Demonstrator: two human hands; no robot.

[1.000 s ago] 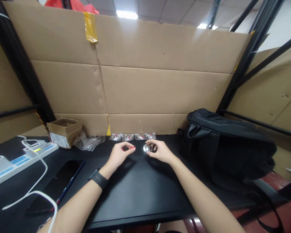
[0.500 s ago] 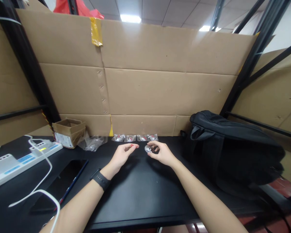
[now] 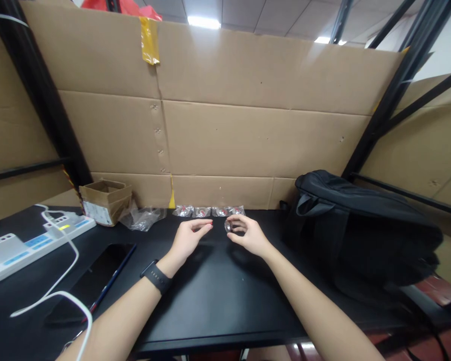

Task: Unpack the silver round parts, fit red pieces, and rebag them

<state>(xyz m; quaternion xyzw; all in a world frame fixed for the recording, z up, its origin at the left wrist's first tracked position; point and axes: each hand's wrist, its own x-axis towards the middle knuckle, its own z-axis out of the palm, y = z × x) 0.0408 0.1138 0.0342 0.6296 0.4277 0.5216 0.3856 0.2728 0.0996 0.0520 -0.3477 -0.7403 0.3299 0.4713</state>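
Note:
A small round shiny metal piece [image 3: 228, 226] is held upright by its edge in my right hand [image 3: 247, 234], between thumb and fingers. My left hand [image 3: 190, 239], with a black watch on the wrist, pinches a small red item [image 3: 211, 222] at its fingertips. The hands are apart, a short gap between them, above the black table [image 3: 218, 301]. Behind them, against the cardboard, several clear packets lie in a row, each with a round silver and red item; the leftmost packet [image 3: 183, 210] is nearest my left hand.
At left are an open cardboard box [image 3: 107, 200], crumpled clear plastic [image 3: 143, 219], a white power strip [image 3: 33, 245] with a white cable [image 3: 75, 245], and a dark tablet-like device [image 3: 97, 276]. A black bag [image 3: 361, 235] stands at right. A cardboard wall [image 3: 248, 140] rises behind.
My right hand has turned the metal piece so it shows more edge-on. Less of the red item shows at my left fingertips. The view has shifted slightly.

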